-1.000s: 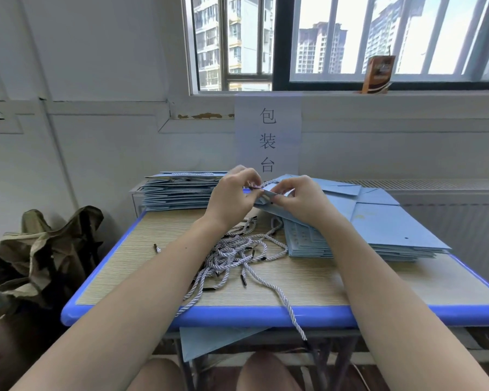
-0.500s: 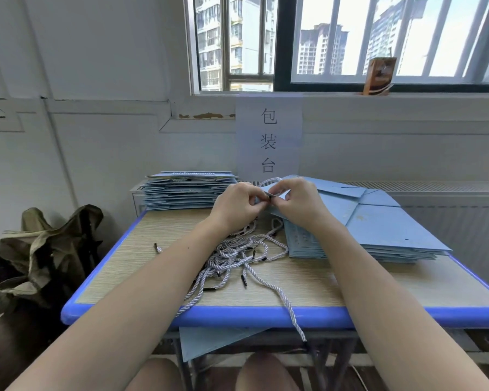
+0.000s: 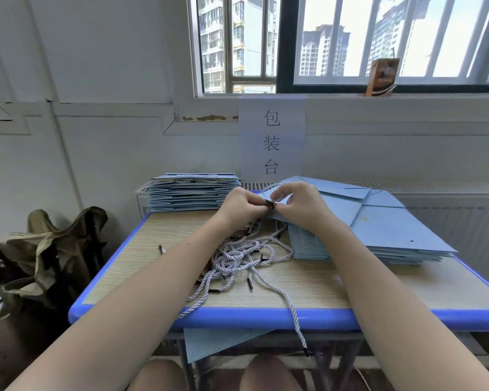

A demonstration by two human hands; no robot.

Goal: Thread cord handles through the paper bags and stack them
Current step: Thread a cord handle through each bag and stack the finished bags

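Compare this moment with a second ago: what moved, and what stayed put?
Both hands dropped slightly and closed together. The left hand and right hand now pinch the black cord tip between them at the top bag; earlier they were a little apart. The cord pile, both bag stacks and the table stayed put.
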